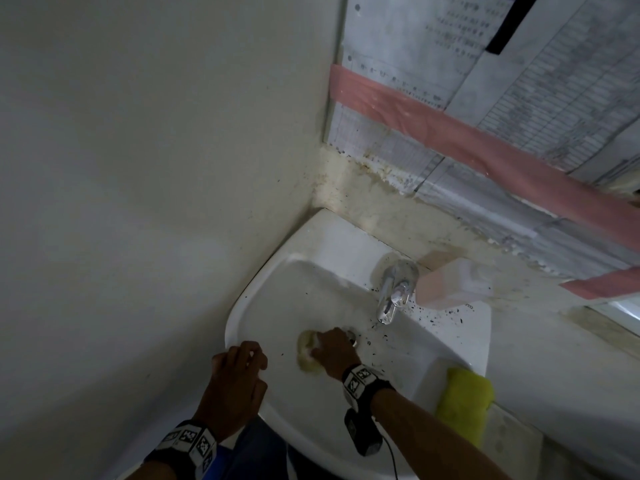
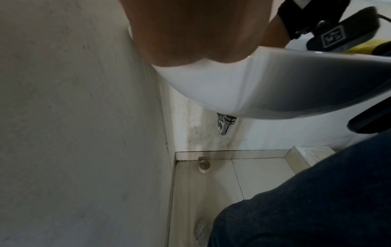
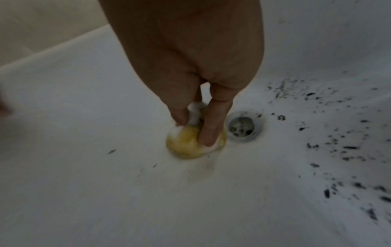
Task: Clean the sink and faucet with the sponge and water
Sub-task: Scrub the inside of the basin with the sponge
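Right hand (image 3: 190, 66) fingers gripped the soapy yellow sponge (image 3: 190, 143), pressed on the sink (image 1: 277, 306) floor just beside the drain (image 3: 243, 126). Left hand (image 1: 239, 379) rested on the sink's rim, fingers loosely curled, holding nothing. Black specks lay past the drain.

I take the drain (image 3: 243, 126) as my landmark. The sponge (image 3: 191, 143) lies in the sink (image 1: 263, 292) just left of the drain, with my right hand (image 1: 334, 351) on top of it. The faucet (image 1: 393, 292) stands behind the drain, on the back ledge. A bottle (image 1: 450, 284) lies right of the faucet. A cloth (image 1: 464, 400) sits on the rim, right of the drain and nearer to me. My left hand (image 1: 237, 375) rests on the front rim, left of the drain.
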